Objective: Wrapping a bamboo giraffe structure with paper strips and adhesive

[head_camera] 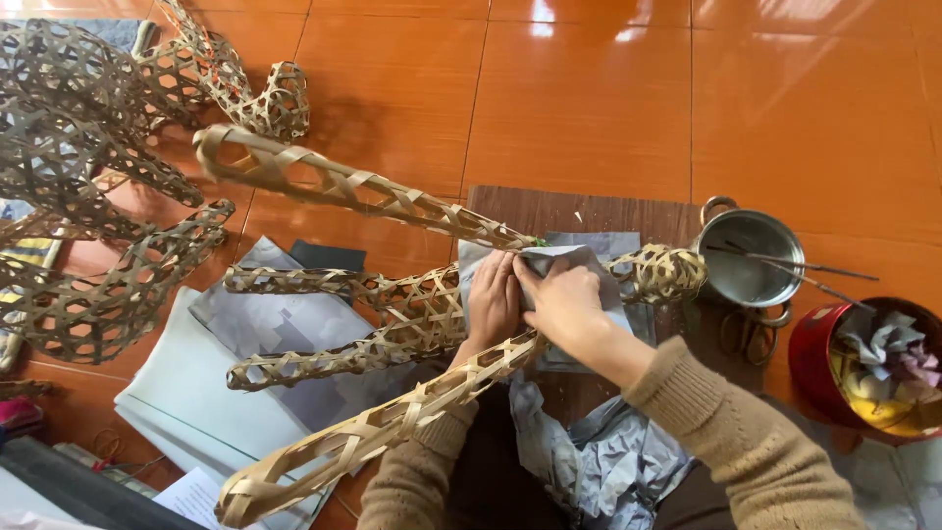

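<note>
A sheet of grey paper (pixel 559 263) is lying over the middle of a woven bamboo frame (pixel 412 314), and both hands are pressing on it. The left hand (pixel 494 299) is lying flat against the paper's left part, its fingers extended and close together, holding the paper down on the lattice. The right hand (pixel 564 299) is sitting just beside it, touching it, with its fingers curled over the paper's upper fold and pinching it against the frame. The frame's long open-weave limbs are spreading out to the left and down towards the person, and one rounded woven end (pixel 659 273) is sticking out to the right of the paper. Under the frame a dark wooden board (pixel 579 211) is lying on the orange tiled floor (pixel 589 98). Crumpled grey paper (pixel 608 461) is piling up in the person's lap. Just right of the board a small steel pot (pixel 751 257) is standing with thin sticks resting across it, and near it a red round tin (pixel 834 368) is holding paper scraps. More woven bamboo pieces (pixel 88 167) are heaped at the far left.
</note>
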